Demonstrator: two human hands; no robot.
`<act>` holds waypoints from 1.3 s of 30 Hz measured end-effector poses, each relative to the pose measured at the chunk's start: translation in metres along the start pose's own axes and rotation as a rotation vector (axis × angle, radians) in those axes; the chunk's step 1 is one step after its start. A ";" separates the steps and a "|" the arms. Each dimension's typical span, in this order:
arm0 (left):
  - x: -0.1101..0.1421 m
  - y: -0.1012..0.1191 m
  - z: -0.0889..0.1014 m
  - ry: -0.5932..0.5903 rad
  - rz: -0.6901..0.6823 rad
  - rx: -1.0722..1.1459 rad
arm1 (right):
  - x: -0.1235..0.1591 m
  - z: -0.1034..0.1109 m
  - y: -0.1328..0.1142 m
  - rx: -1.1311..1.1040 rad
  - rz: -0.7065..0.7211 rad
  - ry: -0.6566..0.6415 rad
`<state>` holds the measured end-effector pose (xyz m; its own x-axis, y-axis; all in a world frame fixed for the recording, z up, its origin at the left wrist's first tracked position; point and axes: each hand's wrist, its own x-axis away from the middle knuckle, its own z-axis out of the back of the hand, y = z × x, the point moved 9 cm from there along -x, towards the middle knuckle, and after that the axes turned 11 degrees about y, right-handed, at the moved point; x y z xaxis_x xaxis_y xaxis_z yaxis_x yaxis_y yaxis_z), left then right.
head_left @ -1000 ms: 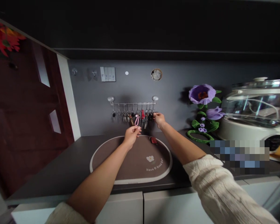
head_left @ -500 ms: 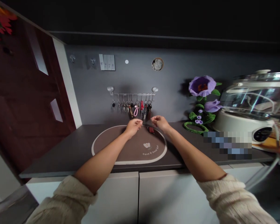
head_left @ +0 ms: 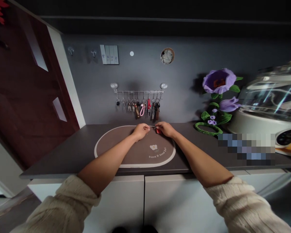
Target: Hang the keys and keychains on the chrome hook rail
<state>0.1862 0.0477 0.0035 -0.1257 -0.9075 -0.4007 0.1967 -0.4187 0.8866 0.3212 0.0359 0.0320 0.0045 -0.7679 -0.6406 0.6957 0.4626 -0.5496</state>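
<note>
With both hands pinched shut, my left hand (head_left: 141, 131) and right hand (head_left: 165, 128) hold a small red key fob (head_left: 158, 130) over the mat's (head_left: 116, 152) far edge; I should keep the grip steady and low.

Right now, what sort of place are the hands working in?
Probably a home entryway counter: a key rack hung with keys on the grey wall, light switches beside a dark red door, and white cabinets below.

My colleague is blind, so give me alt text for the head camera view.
Two hands, left hand and right hand, meet over an oval mat on a dark counter, pinching a small red key fob; above, keys hang from a wall rail.
</note>
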 end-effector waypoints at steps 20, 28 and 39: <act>-0.006 0.007 0.000 0.000 -0.125 -0.066 | 0.007 -0.003 -0.024 -0.011 -0.011 -0.088; -0.003 0.027 0.003 0.003 -0.251 -0.076 | 0.005 -0.001 -0.030 -0.182 0.012 -0.017; 0.004 0.051 0.012 0.067 -0.359 -0.091 | 0.006 -0.001 -0.029 -0.440 -0.123 0.039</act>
<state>0.1846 0.0233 0.0499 -0.1386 -0.7012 -0.6994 0.2373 -0.7091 0.6639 0.3005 0.0178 0.0435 -0.0920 -0.8157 -0.5711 0.3178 0.5194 -0.7932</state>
